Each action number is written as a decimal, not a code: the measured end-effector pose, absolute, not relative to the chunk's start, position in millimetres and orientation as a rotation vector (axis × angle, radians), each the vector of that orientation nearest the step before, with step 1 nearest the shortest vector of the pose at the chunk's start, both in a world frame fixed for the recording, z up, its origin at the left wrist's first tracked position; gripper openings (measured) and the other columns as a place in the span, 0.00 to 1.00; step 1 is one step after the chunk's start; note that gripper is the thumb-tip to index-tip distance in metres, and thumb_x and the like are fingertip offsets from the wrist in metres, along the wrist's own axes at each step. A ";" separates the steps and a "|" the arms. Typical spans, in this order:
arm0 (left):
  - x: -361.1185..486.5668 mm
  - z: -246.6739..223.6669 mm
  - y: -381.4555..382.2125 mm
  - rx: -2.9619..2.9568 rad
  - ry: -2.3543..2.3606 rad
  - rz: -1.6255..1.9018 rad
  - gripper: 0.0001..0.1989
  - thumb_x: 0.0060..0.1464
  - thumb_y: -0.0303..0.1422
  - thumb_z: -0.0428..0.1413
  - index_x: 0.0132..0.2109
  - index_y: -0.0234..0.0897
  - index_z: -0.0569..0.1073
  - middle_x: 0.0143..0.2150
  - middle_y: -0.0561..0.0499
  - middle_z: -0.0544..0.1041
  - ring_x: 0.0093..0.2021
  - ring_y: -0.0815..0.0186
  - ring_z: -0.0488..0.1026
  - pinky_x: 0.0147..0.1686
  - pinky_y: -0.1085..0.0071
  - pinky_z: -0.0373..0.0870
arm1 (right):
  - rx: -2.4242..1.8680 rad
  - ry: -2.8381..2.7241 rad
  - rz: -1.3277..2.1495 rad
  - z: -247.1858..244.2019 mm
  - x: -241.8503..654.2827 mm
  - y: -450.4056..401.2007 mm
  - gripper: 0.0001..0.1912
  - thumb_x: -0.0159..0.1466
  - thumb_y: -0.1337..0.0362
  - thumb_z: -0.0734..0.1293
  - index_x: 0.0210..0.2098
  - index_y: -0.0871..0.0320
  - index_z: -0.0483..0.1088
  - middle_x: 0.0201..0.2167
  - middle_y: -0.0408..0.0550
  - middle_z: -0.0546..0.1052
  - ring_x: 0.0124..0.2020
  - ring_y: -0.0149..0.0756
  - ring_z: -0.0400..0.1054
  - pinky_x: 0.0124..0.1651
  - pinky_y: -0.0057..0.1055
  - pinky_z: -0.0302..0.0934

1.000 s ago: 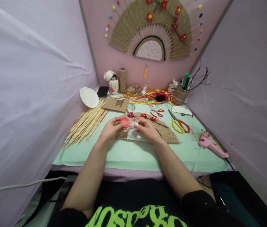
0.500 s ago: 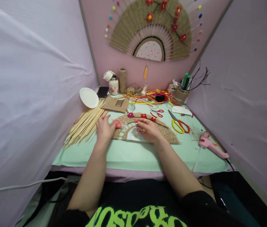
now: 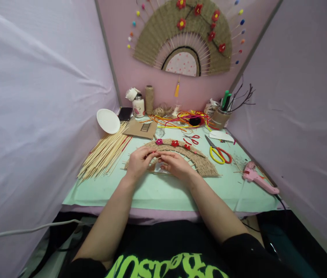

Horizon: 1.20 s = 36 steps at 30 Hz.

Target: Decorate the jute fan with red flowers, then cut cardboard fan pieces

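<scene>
A woven twine fan (image 3: 206,164) with red and magenta flowers along its upper edge lies on the pale green table. Over its left part, my left hand (image 3: 140,160) and my right hand (image 3: 176,164) meet at the fingertips. Between them shows a small bit of pink-red clay (image 3: 154,152), pinched by both hands. My left fingers are curled and hide most of what is in them. The thumb and forefinger of my right hand are pressed together at the clay. My hands cover part of the fan's white centre.
Thin sticks (image 3: 105,154) and a white plate (image 3: 108,121) are at the left. To the right lie large scissors (image 3: 219,150), small red scissors (image 3: 191,139) and a pink glue gun (image 3: 258,178). Cardboard (image 3: 140,128), coloured pipe cleaners and jars stand farther back.
My left hand has moved right to meet my right hand, which shifted slightly left. The larger pink lump and clear wrapping seen by my left hand are now hidden.
</scene>
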State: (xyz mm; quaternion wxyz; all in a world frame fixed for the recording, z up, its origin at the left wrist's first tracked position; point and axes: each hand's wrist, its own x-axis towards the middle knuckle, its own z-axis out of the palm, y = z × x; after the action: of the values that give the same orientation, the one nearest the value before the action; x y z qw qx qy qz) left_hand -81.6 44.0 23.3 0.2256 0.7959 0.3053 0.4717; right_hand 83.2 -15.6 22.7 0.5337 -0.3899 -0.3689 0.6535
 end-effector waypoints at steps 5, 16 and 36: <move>-85.1 28.8 41.6 2.060 0.978 1.369 0.16 0.61 0.38 0.52 0.26 0.37 0.72 0.26 0.51 0.73 0.28 0.67 0.69 0.32 0.70 0.65 | -0.980 -0.958 1.568 21.8 83.1 -16.0 0.17 0.52 0.60 0.74 0.42 0.55 0.79 0.42 0.48 0.77 0.34 0.29 0.69 0.33 0.25 0.60; -80.7 28.1 47.2 1.372 0.887 1.255 0.16 0.54 0.36 0.56 0.48 0.35 0.75 0.40 0.47 0.78 0.35 0.67 0.74 0.35 0.70 0.72 | -1.055 -1.095 1.386 17.0 83.5 -14.0 0.15 0.53 0.56 0.73 0.39 0.54 0.78 0.32 0.44 0.78 0.27 0.28 0.66 0.31 0.26 0.60; -26.2 41.3 30.2 0.417 0.547 0.957 0.16 0.50 0.13 0.48 0.40 0.29 0.76 0.35 0.46 0.79 0.35 0.73 0.76 0.39 0.81 0.74 | -1.122 -1.039 0.596 29.1 97.5 -14.4 0.07 0.59 0.59 0.67 0.34 0.55 0.74 0.31 0.45 0.74 0.32 0.34 0.65 0.39 0.33 0.61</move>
State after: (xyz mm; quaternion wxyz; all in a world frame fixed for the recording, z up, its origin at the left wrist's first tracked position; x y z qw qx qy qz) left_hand -26.2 30.2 41.3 0.8313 0.1968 0.2580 0.4512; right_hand 97.5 -14.4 29.1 0.6818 -0.5001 -0.4631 0.2657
